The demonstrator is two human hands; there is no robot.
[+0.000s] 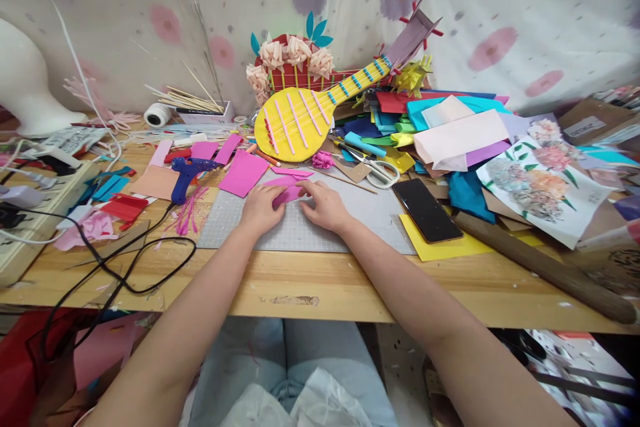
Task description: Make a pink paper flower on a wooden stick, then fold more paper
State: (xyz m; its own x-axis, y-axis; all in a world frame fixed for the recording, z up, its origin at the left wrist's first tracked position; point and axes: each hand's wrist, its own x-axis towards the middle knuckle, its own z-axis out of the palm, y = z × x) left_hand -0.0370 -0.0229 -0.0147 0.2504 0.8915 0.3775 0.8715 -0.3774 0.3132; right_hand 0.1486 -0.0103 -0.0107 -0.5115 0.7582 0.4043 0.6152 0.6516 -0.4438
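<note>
On the grey cutting mat (370, 220), a small piece of magenta paper (287, 195) lies between my two hands. My left hand (263, 209) pinches its left end, fingers curled over it. The other end is in the bent fingers and thumb of my right hand (323, 205). Just beyond are thin cut magenta pieces (293, 173), and a larger magenta sheet (243, 173) lies to the left. A rolled magenta paper flower (323, 159) rests behind my right hand, with white-handled scissors (385, 174) farther right.
A yellow paper lute (295, 123) leans at the back. Left are a blue glue gun (186, 178), its looping black cable (120, 277) and a power strip (20, 247). Right are a phone (427, 210), a wooden stick (545, 267) and piled coloured paper (460, 137).
</note>
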